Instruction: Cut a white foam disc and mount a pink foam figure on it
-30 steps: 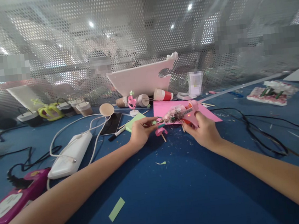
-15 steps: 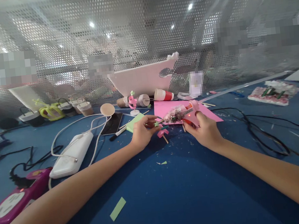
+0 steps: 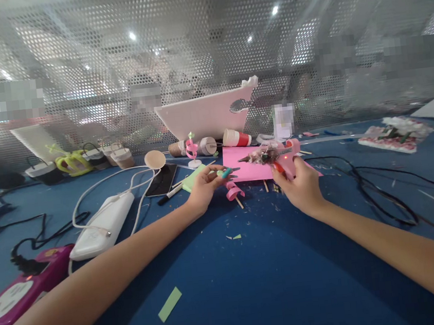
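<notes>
My right hand (image 3: pixel 300 187) grips a pink glue gun (image 3: pixel 286 161) with an orange trigger and a small lit light. The gun's nozzle points left, above pink paper (image 3: pixel 235 155). In the fingers of my left hand (image 3: pixel 201 187) is a small teal tool (image 3: pixel 226 173) with two grey tips pointing right; its exact kind is unclear. Beside it in the same fingers shows a light green piece (image 3: pixel 220 173), partly hidden. A pink paper curl on a stick (image 3: pixel 234 191) lies just below that hand.
Left stand a white power bank (image 3: pixel 105 226) with cables, a phone (image 3: pixel 161 180), a marker (image 3: pixel 169 194) and a magenta power strip (image 3: pixel 28 280). Paper cups (image 3: pixel 236 137) and a pink spiral ornament (image 3: pixel 192 148) line the back. Black cables (image 3: pixel 379 192) curve at right.
The glue gun has drawn back to the right and its nozzle has left the green piece. My left hand has shifted slightly left, with the teal tool now higher and clearer.
</notes>
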Motion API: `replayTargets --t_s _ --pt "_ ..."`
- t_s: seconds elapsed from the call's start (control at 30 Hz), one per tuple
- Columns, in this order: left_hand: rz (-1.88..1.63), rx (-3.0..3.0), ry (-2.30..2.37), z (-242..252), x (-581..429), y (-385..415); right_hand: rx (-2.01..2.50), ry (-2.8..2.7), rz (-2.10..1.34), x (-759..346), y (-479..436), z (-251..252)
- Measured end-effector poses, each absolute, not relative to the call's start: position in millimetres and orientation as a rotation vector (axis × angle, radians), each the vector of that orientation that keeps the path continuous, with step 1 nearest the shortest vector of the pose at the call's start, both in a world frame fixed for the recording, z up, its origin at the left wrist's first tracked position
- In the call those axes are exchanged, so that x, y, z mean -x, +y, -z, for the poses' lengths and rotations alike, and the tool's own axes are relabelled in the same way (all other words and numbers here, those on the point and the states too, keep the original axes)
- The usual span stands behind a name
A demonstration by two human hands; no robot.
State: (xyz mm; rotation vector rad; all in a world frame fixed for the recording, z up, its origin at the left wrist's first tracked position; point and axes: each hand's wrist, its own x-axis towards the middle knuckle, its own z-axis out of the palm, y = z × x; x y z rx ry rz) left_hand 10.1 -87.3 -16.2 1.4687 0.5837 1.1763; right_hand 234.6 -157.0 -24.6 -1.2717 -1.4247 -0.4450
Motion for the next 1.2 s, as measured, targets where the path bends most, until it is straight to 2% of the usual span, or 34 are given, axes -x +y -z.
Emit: replayTargets --t_s 0.33,0.63,1.2 --pt "-1.123 -1.225 0.624 16 -9 -83 1.257 -1.439 0.415 -233 -159 24" --pt "-1.118 -1.325 0.514 17 -11 -86 1.176 -1.503 0.545 -234 -159 24" --pt "-1.143 -1.379 0.634 20 -10 -83 1.126 -1.585 0.836 -243 -152 30"
